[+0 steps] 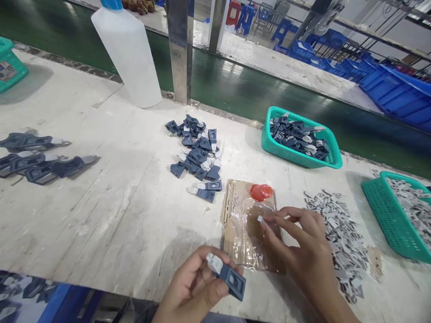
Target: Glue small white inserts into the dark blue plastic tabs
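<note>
Plastic, dark blue clip point(232, 280) with white tab: likely light, rigid, slick; left hand point(193, 289) fingers pinch its sides, right hand point(303, 251) fingers nip a small white piece point(260, 219).

Dark blue clips point(197, 150); teal baskets point(332, 159); red cap point(261, 192); grey pieces point(343, 242).

Worn white workbench point(101, 215), green floor point(235, 89)
</note>
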`<state>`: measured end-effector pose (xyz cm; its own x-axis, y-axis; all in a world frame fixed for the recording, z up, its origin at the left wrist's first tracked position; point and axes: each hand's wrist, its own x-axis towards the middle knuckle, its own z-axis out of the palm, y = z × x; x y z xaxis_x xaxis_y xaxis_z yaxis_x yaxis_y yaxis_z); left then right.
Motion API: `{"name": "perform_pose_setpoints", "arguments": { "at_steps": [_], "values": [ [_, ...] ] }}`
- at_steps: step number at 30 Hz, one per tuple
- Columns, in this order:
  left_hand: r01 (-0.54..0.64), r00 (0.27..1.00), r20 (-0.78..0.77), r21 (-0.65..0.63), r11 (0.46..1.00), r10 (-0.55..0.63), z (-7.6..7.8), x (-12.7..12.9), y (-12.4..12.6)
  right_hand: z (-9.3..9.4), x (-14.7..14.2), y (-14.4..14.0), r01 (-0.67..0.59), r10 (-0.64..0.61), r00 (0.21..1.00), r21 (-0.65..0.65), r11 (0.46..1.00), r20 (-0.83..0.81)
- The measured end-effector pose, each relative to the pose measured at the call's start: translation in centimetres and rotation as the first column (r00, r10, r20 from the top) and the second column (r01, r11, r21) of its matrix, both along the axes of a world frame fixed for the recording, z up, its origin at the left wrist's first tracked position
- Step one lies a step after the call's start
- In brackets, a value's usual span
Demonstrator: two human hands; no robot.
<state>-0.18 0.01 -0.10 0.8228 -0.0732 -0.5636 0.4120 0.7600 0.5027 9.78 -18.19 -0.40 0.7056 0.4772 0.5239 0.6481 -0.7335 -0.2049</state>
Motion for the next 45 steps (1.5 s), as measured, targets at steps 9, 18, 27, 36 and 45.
{"name": "perform_pose_setpoints", "arguments": {
  "at_steps": [9,18,27,36,45],
  "values": [
    [-0.017,0.997,0.075,0.130,0.991,0.008,-1.3,-0.1,-0.7,-0.6,0.0,-0.3,0.039,-0.039,0.999,0.017,0.999,0.030],
    [-0.026,0.997,0.082,0.121,0.992,0.016,-1.1,0.0,-0.7,-0.4,-0.8,-0.4,0.073,-0.073,0.997,0.070,0.995,0.006],
    [0.008,0.994,0.107,0.156,0.988,-0.025,-1.4,-0.2,-0.7,-0.6,-1.0,-0.3,0.089,-0.088,0.996,0.086,0.992,-0.014],
    [0.033,0.996,0.069,0.266,0.964,-0.053,-1.6,-0.4,-0.8,0.8,-4.8,0.0,-0.044,0.117,0.940,0.228,0.973,-0.321],
    [0.013,0.998,0.059,0.322,0.947,-0.034,-1.2,-0.4,-1.0,-0.1,-5.7,1.5,-0.130,0.224,0.915,0.279,0.951,-0.337]
  ]
}}
